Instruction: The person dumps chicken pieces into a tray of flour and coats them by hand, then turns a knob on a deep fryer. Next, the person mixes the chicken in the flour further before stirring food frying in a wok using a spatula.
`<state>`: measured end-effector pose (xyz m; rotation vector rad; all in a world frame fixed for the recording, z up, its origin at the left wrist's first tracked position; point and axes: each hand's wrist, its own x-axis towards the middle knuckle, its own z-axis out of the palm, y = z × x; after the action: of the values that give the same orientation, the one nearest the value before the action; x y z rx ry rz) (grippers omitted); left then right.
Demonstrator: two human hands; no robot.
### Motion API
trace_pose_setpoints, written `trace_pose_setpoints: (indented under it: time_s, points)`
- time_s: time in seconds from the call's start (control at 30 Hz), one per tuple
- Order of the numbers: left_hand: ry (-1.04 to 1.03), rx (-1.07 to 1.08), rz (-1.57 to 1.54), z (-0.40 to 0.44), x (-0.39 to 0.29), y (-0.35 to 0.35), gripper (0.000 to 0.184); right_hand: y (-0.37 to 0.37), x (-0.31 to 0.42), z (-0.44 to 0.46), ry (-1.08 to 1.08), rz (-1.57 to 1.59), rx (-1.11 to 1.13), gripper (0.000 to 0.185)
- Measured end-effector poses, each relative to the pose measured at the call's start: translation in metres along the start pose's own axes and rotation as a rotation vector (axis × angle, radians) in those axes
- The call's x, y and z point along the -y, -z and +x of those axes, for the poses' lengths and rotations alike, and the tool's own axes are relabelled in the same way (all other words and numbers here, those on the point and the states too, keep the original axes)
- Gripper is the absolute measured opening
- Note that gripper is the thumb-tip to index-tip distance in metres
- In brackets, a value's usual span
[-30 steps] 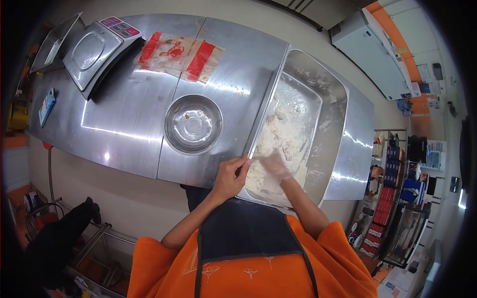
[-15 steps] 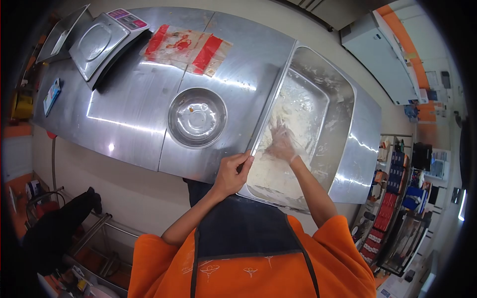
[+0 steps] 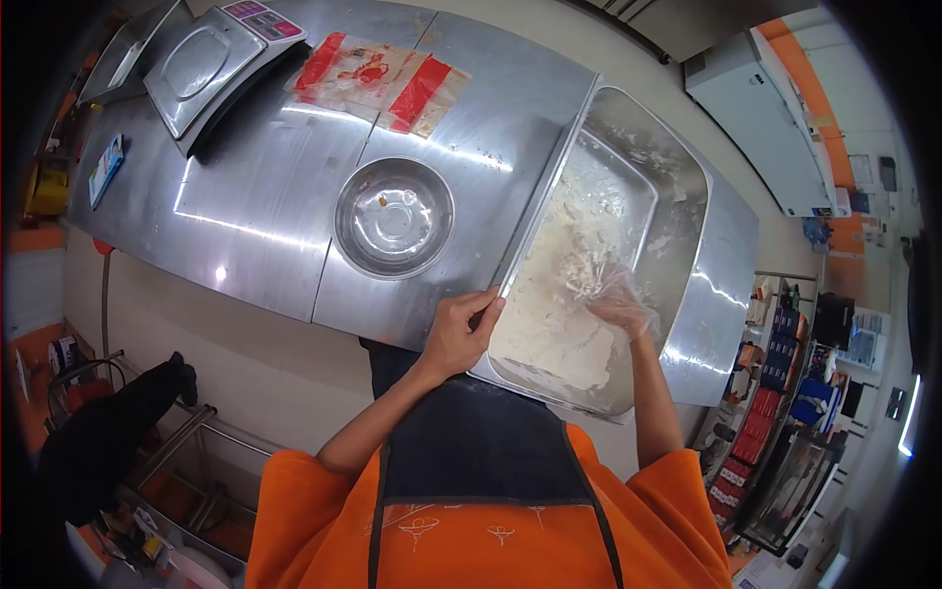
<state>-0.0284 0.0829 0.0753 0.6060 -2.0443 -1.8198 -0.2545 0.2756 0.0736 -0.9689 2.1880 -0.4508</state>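
A deep stainless-steel pan [image 3: 659, 211] holds pale, crumbly flour [image 3: 549, 324], with white smears up its inner walls. My left hand [image 3: 464, 332] grips the pan's near left rim, thumb on top. Inside the pan, my right hand [image 3: 620, 302] wears a clear plastic glove and is closed around some of the flour, near the right wall. Flour clumps coat its fingers, which are slightly blurred. Left of the pan stands a round steel bowl [image 3: 439, 257] with a small orange-brown bit inside.
A red-and-clear plastic bag [image 3: 373, 83] lies flat on the steel table [image 3: 265, 187]. Farther left are a scale [image 3: 201, 74], a metal tray [image 3: 132, 54] and a small blue packet [image 3: 106, 172]. A white freezer [image 3: 760, 118] and stocked shelves [image 3: 765, 393] stand to the right.
My right hand has drawn back toward the pan's right wall, from spread in the flour to closed around some of it. My left hand stays on the rim. The view has shifted slightly.
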Motion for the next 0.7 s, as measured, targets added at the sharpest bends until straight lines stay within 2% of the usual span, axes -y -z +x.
trace_pose_setpoints:
  time_s: [0.1,0.2,0.3,0.4,0.5,0.6,0.63,0.7]
  points:
    - [-0.014,-0.038,-0.083,-0.002,0.006,-0.005,0.023,-0.039,0.014,-0.003,0.193,-0.337,-0.133,0.066]
    - [-0.035,-0.03,-0.037,-0.001,0.006,-0.003,0.023,-0.084,0.002,-0.007,0.15,-0.757,-0.054,0.074]
    - [-0.044,-0.026,-0.053,0.0,0.005,-0.001,0.023,-0.111,-0.027,0.011,0.303,-0.394,-0.11,0.068]
    - [-0.014,-0.003,-0.024,0.0,0.0,0.002,0.023,-0.088,0.002,0.01,0.102,0.115,-0.037,0.056]
    - [-0.029,-0.017,-0.013,0.001,0.003,0.004,0.023,-0.073,0.025,0.006,0.053,0.307,-0.321,0.046]
    - [-0.013,-0.003,-0.044,-0.001,0.001,0.002,0.023,-0.043,0.043,-0.002,-0.139,0.714,-0.313,0.043]
    - [-0.004,0.005,-0.057,0.0,-0.001,0.003,0.023,-0.034,0.05,-0.003,-0.189,0.703,-0.282,0.045]
    - [-0.003,0.01,-0.056,0.001,0.0,0.002,0.023,-0.033,0.05,-0.003,-0.112,0.792,-0.354,0.045]
